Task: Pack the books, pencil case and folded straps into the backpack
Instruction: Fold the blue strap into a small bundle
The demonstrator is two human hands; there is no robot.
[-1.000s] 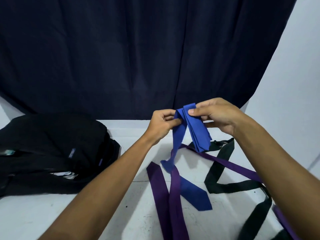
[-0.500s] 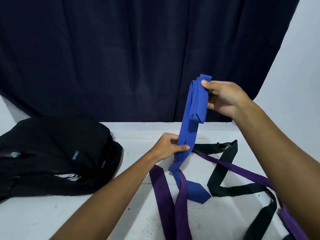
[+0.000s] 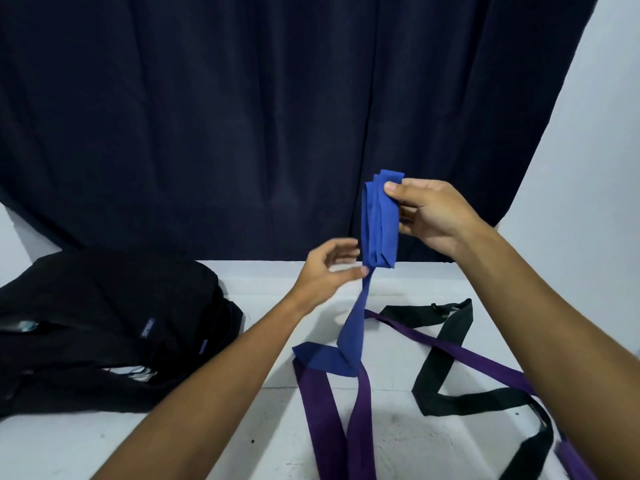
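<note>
Since half a second ago the left hand [image 3: 327, 268] has risen along the blue strap [image 3: 379, 220], fingers loosely apart beside it. Right hand [image 3: 429, 213] pinches the folded bundle upright; the loose tail hangs straight below, nearest the left fingers.

No readable text in my view. Two small labels on black backpack [image 3: 104, 327], one grey, one blue; lettering too small and blurred to make out.

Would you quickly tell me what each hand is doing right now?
Left hand: open, fingers loosely spread beside the blue strap, thumb tip near its hanging tail.
Right hand: pinching the folded bundle of the blue strap.
</note>
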